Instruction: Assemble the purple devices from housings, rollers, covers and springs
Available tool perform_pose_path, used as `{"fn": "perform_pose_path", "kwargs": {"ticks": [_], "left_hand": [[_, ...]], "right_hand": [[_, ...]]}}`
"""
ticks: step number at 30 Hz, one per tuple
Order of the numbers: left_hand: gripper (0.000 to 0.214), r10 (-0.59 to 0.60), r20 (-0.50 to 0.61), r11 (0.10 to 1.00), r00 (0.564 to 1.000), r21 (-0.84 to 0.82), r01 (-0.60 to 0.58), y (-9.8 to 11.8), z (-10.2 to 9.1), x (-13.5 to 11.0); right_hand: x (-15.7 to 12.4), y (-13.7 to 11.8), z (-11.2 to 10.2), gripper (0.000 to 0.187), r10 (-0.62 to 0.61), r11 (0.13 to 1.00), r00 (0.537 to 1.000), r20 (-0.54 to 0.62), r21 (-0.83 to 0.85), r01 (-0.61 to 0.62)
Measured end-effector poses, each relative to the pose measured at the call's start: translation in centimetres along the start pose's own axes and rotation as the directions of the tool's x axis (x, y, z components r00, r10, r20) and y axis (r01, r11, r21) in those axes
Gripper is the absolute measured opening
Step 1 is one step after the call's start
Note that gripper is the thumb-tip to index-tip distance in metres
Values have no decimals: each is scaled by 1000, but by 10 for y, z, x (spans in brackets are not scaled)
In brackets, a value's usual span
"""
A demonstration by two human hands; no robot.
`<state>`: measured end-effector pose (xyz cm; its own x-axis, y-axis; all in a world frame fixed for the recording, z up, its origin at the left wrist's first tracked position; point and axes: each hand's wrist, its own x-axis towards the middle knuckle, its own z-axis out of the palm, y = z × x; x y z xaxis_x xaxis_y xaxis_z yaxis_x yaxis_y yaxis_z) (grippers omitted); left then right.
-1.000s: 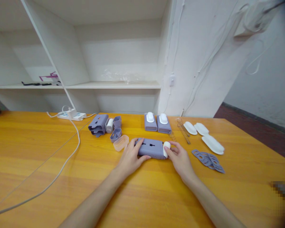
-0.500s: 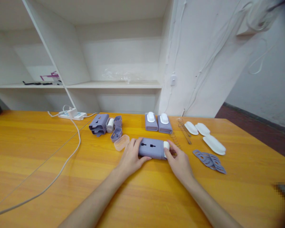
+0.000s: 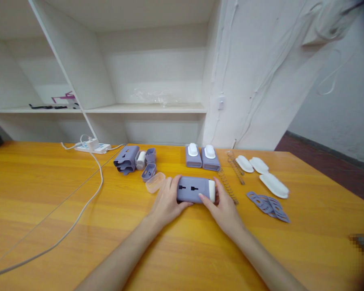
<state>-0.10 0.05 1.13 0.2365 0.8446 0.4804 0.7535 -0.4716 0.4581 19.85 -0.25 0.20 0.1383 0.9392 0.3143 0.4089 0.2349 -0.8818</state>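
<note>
A purple-grey plastic housing (image 3: pixel 189 195) with two black keyhole-shaped slots lies lengthwise on the table between my hands. My left hand (image 3: pixel 166 197) grips its left end, thumb along the near edge. A white end piece (image 3: pixel 211 190) sits at the housing's right end. Around that end my right hand (image 3: pixel 223 206) is closed, with its thumb on the housing's near top edge and its fingers at the far side. Just right of my right hand lies a coil spring (image 3: pixel 227 186). Beside my left hand is a clear peach-tinted oval cover (image 3: pixel 155 182).
Two purple housings with white caps (image 3: pixel 210 152) stand at the back. White oval covers (image 3: pixel 274 185), more springs (image 3: pixel 235 165) and flat grey brackets (image 3: pixel 267 206) lie to the right. Purple parts (image 3: pixel 126 158) and a power strip (image 3: pixel 92 146) are at the left; a cable (image 3: pixel 94 198) crosses the table.
My right thumb has moved left from the white end piece onto the housing. More of the white piece and of the nearby spring now shows. My left hand has stayed in place.
</note>
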Motion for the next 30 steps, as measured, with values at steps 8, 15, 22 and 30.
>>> {"fn": "perform_pose_path", "kwargs": {"ticks": [8,15,22,30], "left_hand": [[77,-21,43,999,999,32,20,2,-2,0],[76,-33,47,999,998,42,31,5,-2,-2],[78,-32,60,999,998,21,31,6,-3,-5],[78,-84,109,989,991,-110,96,-4,-5,1]], "right_hand": [[4,-8,-4,48,7,1000,994,109,9,-8],[7,-8,-8,35,-5,999,986,166,-33,11],[9,-2,-9,39,6,997,987,161,-76,6],[7,-13,-14,42,-24,998,973,231,-43,35]]}}
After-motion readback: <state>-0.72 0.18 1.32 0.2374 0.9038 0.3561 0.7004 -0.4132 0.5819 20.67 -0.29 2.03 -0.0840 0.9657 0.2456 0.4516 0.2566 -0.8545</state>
